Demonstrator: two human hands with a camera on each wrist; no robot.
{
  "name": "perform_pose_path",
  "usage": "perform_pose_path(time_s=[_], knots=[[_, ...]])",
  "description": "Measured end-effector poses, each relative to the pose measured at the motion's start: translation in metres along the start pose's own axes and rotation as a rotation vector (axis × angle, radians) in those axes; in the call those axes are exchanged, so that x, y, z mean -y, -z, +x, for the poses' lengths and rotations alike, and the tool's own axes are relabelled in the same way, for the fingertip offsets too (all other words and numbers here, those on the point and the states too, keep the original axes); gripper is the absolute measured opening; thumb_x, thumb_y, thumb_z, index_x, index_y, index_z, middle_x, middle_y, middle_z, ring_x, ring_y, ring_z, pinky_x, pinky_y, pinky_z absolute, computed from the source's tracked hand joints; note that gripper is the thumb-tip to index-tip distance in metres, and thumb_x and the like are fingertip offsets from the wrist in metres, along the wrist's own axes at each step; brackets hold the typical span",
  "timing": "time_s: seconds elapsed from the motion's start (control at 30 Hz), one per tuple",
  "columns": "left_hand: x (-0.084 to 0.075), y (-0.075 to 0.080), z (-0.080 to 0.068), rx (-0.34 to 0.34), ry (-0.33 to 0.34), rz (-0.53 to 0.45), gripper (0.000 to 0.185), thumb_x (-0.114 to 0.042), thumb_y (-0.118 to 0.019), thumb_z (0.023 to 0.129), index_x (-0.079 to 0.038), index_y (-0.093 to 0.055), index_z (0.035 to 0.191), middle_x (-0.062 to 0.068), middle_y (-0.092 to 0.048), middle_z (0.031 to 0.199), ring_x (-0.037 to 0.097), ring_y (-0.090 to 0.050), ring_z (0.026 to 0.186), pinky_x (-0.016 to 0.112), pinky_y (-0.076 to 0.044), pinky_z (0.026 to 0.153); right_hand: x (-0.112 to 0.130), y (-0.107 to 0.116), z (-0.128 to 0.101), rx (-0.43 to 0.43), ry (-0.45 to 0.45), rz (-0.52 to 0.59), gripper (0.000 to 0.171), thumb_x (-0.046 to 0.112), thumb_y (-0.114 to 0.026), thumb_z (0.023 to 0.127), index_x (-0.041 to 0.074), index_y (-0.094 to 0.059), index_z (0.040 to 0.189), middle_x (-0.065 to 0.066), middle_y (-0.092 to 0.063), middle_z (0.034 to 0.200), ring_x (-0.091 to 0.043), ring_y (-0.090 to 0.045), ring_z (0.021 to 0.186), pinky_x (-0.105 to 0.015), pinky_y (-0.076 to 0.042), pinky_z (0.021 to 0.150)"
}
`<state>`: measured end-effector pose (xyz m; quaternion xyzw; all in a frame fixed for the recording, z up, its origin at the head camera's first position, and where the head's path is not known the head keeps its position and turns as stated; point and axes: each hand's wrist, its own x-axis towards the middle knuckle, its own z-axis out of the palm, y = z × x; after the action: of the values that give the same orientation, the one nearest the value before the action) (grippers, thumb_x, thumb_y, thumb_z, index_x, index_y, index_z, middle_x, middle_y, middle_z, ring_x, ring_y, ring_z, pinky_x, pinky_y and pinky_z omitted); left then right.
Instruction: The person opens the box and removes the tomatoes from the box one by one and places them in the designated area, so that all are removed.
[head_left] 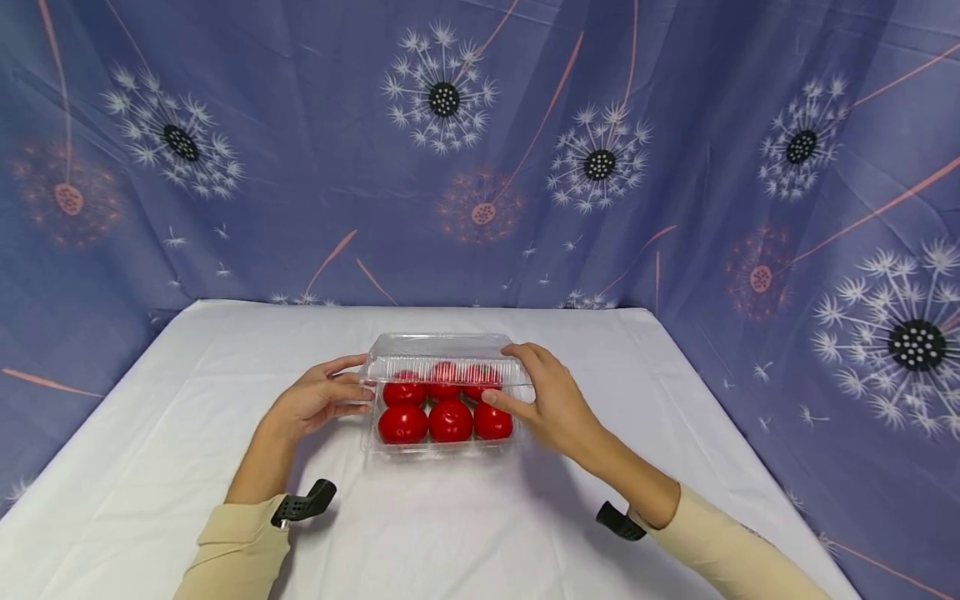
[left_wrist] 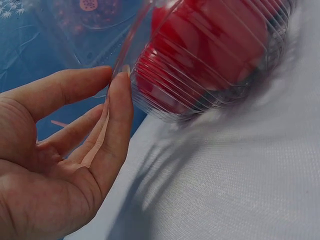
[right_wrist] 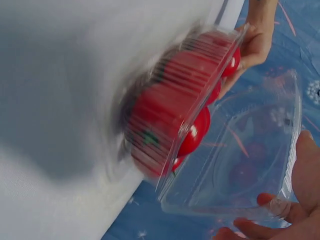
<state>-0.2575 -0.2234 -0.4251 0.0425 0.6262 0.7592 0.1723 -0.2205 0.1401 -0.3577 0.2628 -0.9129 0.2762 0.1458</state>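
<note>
A clear plastic clamshell box [head_left: 442, 448] stands on the table with its hinged lid [head_left: 438, 342] raised at the back. Several red tomatoes [head_left: 451, 421] fill the box in two rows. At the box's left end, my left hand [head_left: 318, 396] pinches the rim between thumb and fingertips, as the left wrist view shows. My right hand [head_left: 558, 408] holds the lid by its right edge, the thumb on one side and fingers on the other. Through the ribbed wall in the right wrist view, the tomatoes [right_wrist: 160, 110] show red with a bit of green.
White cloth [head_left: 450, 533] covers the table. Behind it and along both sides hangs a blue curtain [head_left: 337, 150] with a dandelion print. A black wrist camera mount [head_left: 303, 502] sits at the left cuff, another [head_left: 621, 522] at the right.
</note>
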Motion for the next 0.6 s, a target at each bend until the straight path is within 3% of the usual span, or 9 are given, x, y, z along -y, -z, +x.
perform_pose_path(time_s=[0.17, 0.3, 0.43, 0.6], knots=[[-0.002, -0.001, -0.002, 0.001, 0.011, -0.004, 0.081, 0.011, -0.063, 0.090, 0.004, -0.021, 0.159, 0.002, -0.070, 0.109, 0.014, -0.073, 0.090, 0.031, -0.063, 0.080, -0.007, 0.003, 0.005, -0.005, 0.003, 0.050, 0.067, 0.044, -0.078, 0.088, 0.011, -0.054, 0.141, -0.005, -0.060, 0.139, -0.026, -0.056, 0.132, -0.051, -0.049, 0.108], [-0.002, -0.001, -0.003, 0.018, 0.014, 0.003, 0.083, 0.010, -0.062, 0.091, 0.005, -0.016, 0.159, 0.002, -0.069, 0.108, 0.013, -0.072, 0.089, 0.031, -0.062, 0.081, -0.012, 0.004, 0.010, -0.058, 0.028, 0.064, 0.057, 0.023, -0.081, 0.087, 0.010, -0.056, 0.137, -0.008, -0.064, 0.135, -0.030, -0.063, 0.123, -0.051, -0.053, 0.102], [-0.003, -0.003, -0.003, 0.009, 0.010, 0.019, 0.082, 0.009, -0.064, 0.090, 0.004, -0.021, 0.159, 0.002, -0.069, 0.108, 0.012, -0.071, 0.087, 0.031, -0.063, 0.079, -0.016, 0.006, 0.017, -0.119, 0.041, 0.115, 0.048, 0.004, -0.076, 0.088, 0.009, -0.059, 0.134, -0.011, -0.067, 0.131, -0.033, -0.067, 0.113, -0.050, -0.057, 0.097], [-0.002, -0.002, -0.002, 0.005, 0.009, 0.043, 0.079, 0.007, -0.068, 0.089, -0.002, -0.031, 0.158, 0.005, -0.067, 0.111, 0.013, -0.071, 0.088, 0.031, -0.063, 0.078, -0.023, 0.005, 0.027, -0.173, 0.020, 0.202, 0.040, 0.000, -0.070, 0.092, 0.010, -0.061, 0.130, -0.011, -0.068, 0.129, -0.030, -0.069, 0.114, -0.047, -0.058, 0.098]])
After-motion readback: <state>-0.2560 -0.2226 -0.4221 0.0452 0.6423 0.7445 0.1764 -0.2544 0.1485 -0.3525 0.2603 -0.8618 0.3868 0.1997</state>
